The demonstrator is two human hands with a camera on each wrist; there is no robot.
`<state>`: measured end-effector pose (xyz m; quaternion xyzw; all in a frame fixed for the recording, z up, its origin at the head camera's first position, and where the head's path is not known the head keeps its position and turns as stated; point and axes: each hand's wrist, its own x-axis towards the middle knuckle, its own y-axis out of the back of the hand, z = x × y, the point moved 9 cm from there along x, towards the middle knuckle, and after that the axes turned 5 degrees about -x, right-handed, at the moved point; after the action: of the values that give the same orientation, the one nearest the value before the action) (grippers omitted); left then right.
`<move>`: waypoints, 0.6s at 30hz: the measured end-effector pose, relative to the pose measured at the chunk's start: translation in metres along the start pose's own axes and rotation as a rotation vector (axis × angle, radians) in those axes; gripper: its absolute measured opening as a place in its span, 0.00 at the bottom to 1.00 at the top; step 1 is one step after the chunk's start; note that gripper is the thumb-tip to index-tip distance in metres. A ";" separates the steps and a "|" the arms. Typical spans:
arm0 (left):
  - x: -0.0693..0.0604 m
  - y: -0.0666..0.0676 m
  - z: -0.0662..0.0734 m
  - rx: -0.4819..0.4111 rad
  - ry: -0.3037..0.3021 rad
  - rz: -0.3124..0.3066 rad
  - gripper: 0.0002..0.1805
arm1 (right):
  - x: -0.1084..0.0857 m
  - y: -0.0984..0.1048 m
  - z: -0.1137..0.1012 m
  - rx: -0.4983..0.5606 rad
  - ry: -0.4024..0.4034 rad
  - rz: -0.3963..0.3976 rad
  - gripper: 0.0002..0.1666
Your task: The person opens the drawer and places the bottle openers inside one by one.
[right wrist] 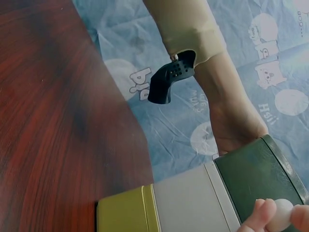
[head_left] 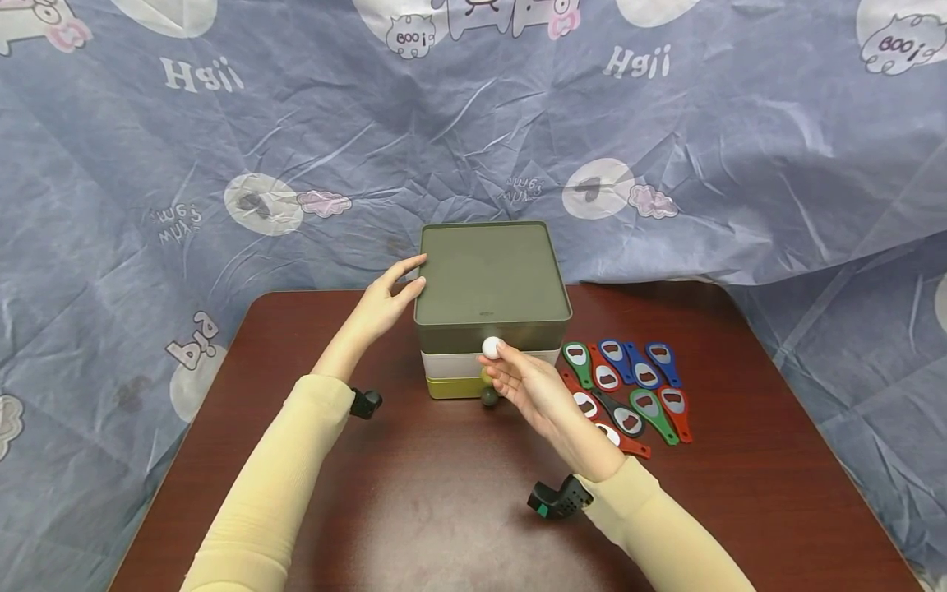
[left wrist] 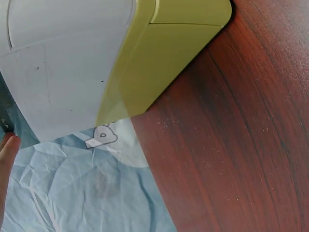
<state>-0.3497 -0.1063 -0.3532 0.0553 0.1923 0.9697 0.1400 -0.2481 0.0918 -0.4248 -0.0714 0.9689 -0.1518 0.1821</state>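
A three-tier drawer box stands on the table, dark green on top, white in the middle and yellow at the bottom. Its front has round knobs. Between thumb and finger, my right hand pinches the white knob at the green drawer's front; the right wrist view shows this white knob too. A dark green knob is visible at the bottom tier. My left hand is at the box's upper left edge, fingers extended, fingertips at the green tier.
Several bottle openers in red, green, blue and black lie right of the box, close by my right forearm. The brown table meets a printed blue-grey cloth behind the box.
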 end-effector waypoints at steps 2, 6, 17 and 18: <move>0.001 0.000 -0.002 -0.006 0.001 0.004 0.28 | 0.000 0.001 0.001 0.015 -0.003 0.019 0.19; -0.010 -0.001 0.018 0.004 0.016 -0.001 0.28 | -0.003 0.003 0.004 -0.006 -0.001 0.053 0.20; -0.016 -0.001 0.027 0.006 0.004 0.021 0.28 | -0.043 0.008 0.023 -0.122 -0.013 0.070 0.23; -0.017 -0.001 0.027 0.003 0.006 0.022 0.28 | -0.047 0.008 0.025 -0.127 -0.018 0.068 0.23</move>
<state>-0.3291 -0.1004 -0.3296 0.0548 0.1937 0.9711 0.1285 -0.1963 0.1013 -0.4343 -0.0514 0.9767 -0.0831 0.1909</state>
